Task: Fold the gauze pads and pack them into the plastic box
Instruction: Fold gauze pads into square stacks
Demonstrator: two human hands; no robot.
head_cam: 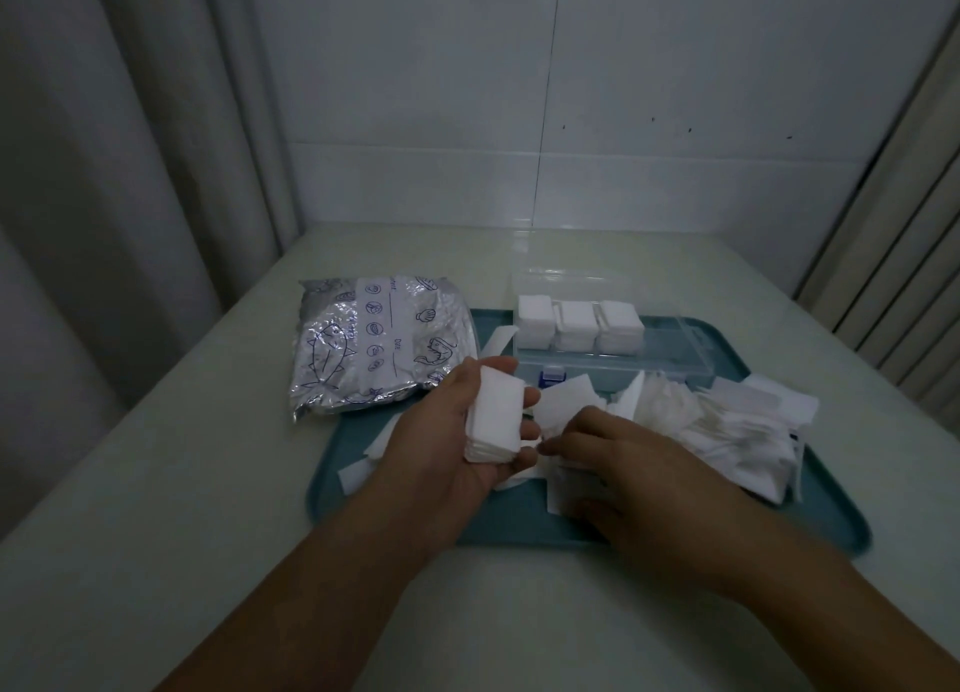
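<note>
**Gauze stack in my left hand, over the tray**

A pale bench runs up to a white panelled wall, curtains hanging on both sides. On it sits a teal tray [395, 504], under both my hands.

My left hand [457, 431] lies palm up, its fingers [530, 395] curled round a stack of folded gauze pads [493, 416]. My right hand [628, 463] is palm down just right of that stack, its fingers [558, 444] bent onto loose gauze sheets [566, 405] lying on the tray; whether they pinch a sheet or only press on it, I cannot tell.

Beyond my fingertips stands the clear plastic box [670, 351], lid raised, with three stacks of folded pads [576, 325] filling its left part. To the right of my right hand lies a heap of unfolded gauze [737, 421]. Beyond my left hand, a silver printed bag [379, 348] rests partly on the tray's far left corner.
</note>
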